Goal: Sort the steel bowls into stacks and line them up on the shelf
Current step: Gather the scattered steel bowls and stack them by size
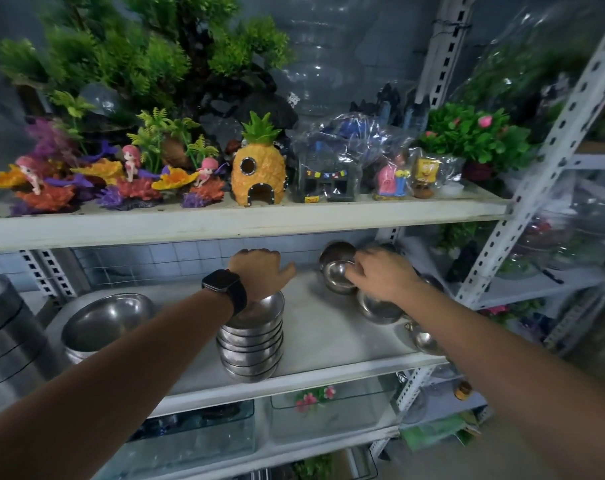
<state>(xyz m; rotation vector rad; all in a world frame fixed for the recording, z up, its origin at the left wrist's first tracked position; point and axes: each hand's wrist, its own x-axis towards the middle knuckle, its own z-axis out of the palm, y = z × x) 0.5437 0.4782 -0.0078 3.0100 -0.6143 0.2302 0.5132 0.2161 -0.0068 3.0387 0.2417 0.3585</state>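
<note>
big bowl (107, 317): shelf (328, 344), far left
left hand (259, 271): over stack, fingers hidden, grip can't tell
stack (250, 344): shelf front-centre
small bowl (337, 277): right of stack, rim pinched by right hand (384, 275)
loose bowls (377, 310): under right wrist

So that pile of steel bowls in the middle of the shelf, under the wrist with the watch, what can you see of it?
The stack of bowls is six or seven shallow, shiny steel bowls nested together, rims showing as slightly uneven bands. It stands upright near the front edge of the white shelf, apart from the small bowl that the right hand grips. The left hand is over its top bowl's far rim; whether it touches I cannot tell.
</note>
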